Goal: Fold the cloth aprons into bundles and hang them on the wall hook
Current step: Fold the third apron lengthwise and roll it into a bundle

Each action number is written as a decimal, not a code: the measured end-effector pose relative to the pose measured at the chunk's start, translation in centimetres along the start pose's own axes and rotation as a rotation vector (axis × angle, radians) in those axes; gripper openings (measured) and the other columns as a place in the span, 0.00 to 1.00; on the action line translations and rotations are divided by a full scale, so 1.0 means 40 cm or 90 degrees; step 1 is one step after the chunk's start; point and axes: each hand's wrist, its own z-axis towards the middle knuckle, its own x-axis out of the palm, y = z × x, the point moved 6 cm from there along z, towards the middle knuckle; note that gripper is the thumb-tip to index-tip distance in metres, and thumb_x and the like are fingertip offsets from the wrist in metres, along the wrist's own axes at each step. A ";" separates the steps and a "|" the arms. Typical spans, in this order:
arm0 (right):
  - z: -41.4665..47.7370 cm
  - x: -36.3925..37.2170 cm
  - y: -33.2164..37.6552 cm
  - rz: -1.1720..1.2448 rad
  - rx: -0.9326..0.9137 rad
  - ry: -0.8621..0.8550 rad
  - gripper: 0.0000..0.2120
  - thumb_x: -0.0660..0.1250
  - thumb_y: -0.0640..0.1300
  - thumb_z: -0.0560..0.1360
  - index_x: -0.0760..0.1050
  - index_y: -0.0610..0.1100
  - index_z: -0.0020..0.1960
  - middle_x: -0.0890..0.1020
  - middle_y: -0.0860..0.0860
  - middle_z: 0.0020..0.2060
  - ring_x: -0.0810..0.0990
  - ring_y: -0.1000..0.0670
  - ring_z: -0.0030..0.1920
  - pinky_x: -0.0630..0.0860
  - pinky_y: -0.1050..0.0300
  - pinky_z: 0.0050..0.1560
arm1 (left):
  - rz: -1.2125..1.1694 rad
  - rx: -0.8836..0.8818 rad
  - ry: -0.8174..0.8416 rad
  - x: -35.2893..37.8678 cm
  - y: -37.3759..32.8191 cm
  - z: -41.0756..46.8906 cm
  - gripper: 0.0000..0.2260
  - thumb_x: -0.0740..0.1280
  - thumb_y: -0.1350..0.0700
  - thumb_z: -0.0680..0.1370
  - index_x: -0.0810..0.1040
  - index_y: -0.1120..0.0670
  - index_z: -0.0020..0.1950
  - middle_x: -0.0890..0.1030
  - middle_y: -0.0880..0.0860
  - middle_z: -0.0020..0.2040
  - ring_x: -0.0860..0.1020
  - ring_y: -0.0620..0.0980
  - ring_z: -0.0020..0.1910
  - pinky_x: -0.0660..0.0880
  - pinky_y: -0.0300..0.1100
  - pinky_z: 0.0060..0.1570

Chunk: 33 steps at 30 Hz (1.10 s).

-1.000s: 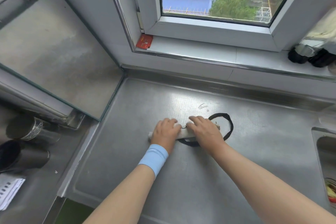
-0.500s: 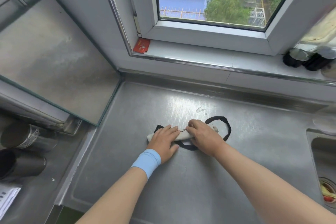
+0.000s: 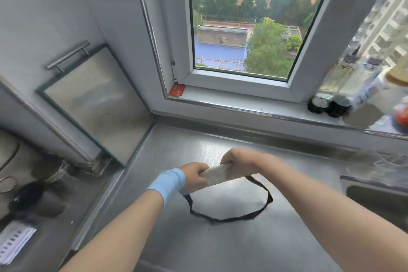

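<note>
A white apron rolled into a tight bundle (image 3: 215,175) is held above the steel counter (image 3: 220,245). My left hand (image 3: 193,175), with a light blue wristband, grips the bundle's left end. My right hand (image 3: 239,162) grips its right end from above. The apron's black strap (image 3: 229,218) hangs down from the bundle in a wide loop. No wall hook is in view.
An open window (image 3: 240,28) is straight ahead, with bottles and jars (image 3: 331,105) on the sill at the right. A sink (image 3: 375,196) lies at the right edge. A glass panel with a handle (image 3: 99,104) leans at the left, with dark cups (image 3: 33,196) below it.
Both hands have lifted the rolled apron off the counter, where they had pressed it flat. The black strap now hangs below in a loop, and my view has tilted up.
</note>
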 end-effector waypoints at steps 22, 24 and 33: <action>-0.264 -0.065 0.321 -0.325 -0.256 -0.676 0.17 0.55 0.38 0.73 0.78 0.41 0.56 0.79 0.43 0.57 0.78 0.39 0.59 0.65 0.42 0.68 | -0.627 0.077 0.009 -0.014 -0.078 -0.427 0.21 0.75 0.51 0.70 0.76 0.58 0.58 0.78 0.54 0.41 0.77 0.50 0.35 0.72 0.42 0.36; -0.268 -0.098 0.320 -0.259 -0.262 -0.675 0.14 0.63 0.37 0.72 0.79 0.42 0.56 0.78 0.41 0.56 0.77 0.38 0.56 0.71 0.42 0.64 | -0.609 0.085 -0.023 -0.031 -0.071 -0.437 0.21 0.76 0.50 0.68 0.77 0.58 0.55 0.77 0.56 0.42 0.75 0.51 0.35 0.70 0.43 0.37; -0.224 -0.235 0.438 0.260 -0.075 -0.454 0.10 0.66 0.37 0.72 0.84 0.46 0.46 0.84 0.51 0.38 0.80 0.52 0.39 0.78 0.55 0.41 | -0.533 0.158 -0.175 -0.205 -0.036 -0.485 0.39 0.77 0.52 0.65 0.62 0.52 0.71 0.77 0.54 0.54 0.80 0.50 0.46 0.78 0.42 0.38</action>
